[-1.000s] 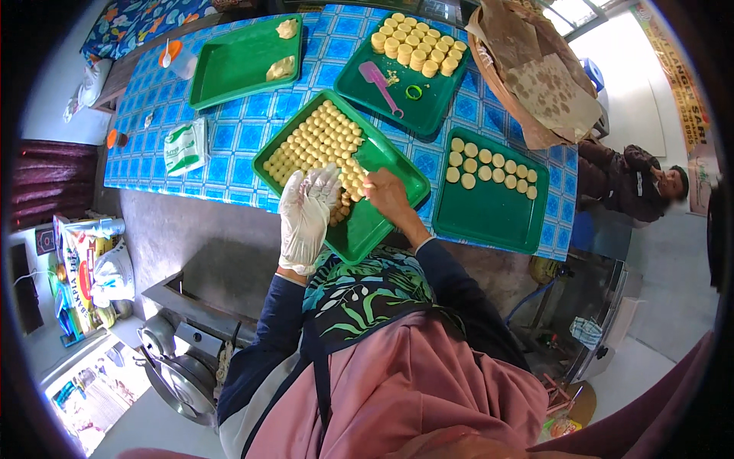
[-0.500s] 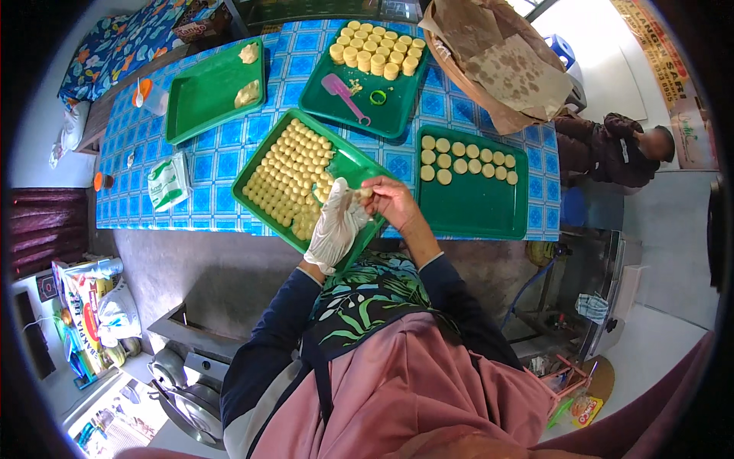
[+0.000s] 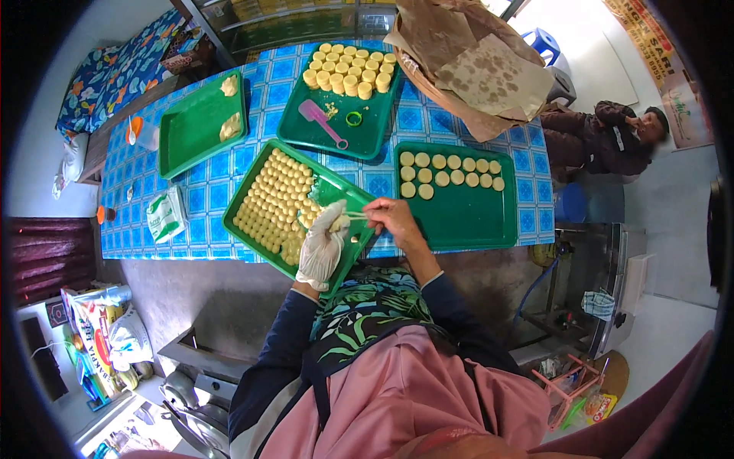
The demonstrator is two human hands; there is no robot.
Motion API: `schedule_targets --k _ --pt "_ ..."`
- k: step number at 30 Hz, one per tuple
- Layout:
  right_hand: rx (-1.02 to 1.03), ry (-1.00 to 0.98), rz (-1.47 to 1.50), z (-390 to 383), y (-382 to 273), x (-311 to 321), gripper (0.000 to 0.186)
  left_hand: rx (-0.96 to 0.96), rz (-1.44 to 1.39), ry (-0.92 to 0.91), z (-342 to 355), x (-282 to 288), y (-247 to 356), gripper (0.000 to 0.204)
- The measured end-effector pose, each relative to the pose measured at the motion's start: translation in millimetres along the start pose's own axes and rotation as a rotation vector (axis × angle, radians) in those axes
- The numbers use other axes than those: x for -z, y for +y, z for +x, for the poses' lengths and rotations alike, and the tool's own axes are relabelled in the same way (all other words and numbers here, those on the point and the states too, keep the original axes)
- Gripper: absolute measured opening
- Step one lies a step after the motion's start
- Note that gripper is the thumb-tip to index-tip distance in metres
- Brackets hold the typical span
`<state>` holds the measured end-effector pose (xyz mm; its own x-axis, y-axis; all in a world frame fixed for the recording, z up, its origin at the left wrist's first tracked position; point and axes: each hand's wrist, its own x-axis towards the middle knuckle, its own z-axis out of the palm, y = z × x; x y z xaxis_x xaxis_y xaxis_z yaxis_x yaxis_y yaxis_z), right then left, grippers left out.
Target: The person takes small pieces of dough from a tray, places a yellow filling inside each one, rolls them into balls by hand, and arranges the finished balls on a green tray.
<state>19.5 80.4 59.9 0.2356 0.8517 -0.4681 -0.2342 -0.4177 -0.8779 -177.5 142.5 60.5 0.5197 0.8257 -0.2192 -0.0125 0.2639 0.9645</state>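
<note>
My left hand (image 3: 320, 249) wears a thin white glove and hovers over the near right part of a green tray (image 3: 353, 191). How its fingers are bent under the glove is hard to see. My bare right hand (image 3: 394, 220) is beside it, thumb and fingers pinched on stretched whitish material (image 3: 356, 216) that seems to be the glove's fingertips. Rows of small pale dough balls (image 3: 274, 200) fill most of the tray. A loose bit of dough (image 3: 354, 239) lies below the right hand's fingers.
At right, a green tray (image 3: 459, 218) holds flat round dough pieces. Behind, another tray (image 3: 294, 131) carries stacked yellow rounds, a pink spatula (image 3: 323, 122) and a green ring (image 3: 353, 118). A tray with two dough lumps (image 3: 183, 149), a packet (image 3: 167, 215) and a paper-covered basket (image 3: 466, 69) stand around.
My hands have drawn slightly apart, and the whitish material between them is now stretched. The view has shifted, so the table sits lower and further left.
</note>
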Motion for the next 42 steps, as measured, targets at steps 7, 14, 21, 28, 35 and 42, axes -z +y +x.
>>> schedule_targets --k 7,14,21,28,35,42 --pt "0.068 0.076 0.41 -21.8 -8.5 79.5 0.025 0.155 -0.856 0.159 12.5 23.5 30.0 0.034" --pt "0.126 0.479 0.471 -44.9 9.9 160.1 0.04 0.493 -1.076 0.164 -4.4 31.1 81.5 0.04" --pt "0.004 0.688 -0.022 -33.0 53.2 181.9 0.02 0.23 -0.614 0.02 4.5 -0.8 84.3 0.038" --pt "0.315 0.775 -0.865 -36.0 73.3 193.4 0.015 -0.538 0.939 -0.458 3.5 -129.4 34.5 0.045" --pt "0.413 0.412 -1.224 -64.8 62.7 219.4 0.042 -0.745 1.517 -0.437 17.1 -241.1 -29.6 0.068" --pt "0.942 0.505 -1.432 10.0 28.6 239.3 0.069 -0.586 1.355 -0.316 11.6 -255.5 -52.4 0.059"
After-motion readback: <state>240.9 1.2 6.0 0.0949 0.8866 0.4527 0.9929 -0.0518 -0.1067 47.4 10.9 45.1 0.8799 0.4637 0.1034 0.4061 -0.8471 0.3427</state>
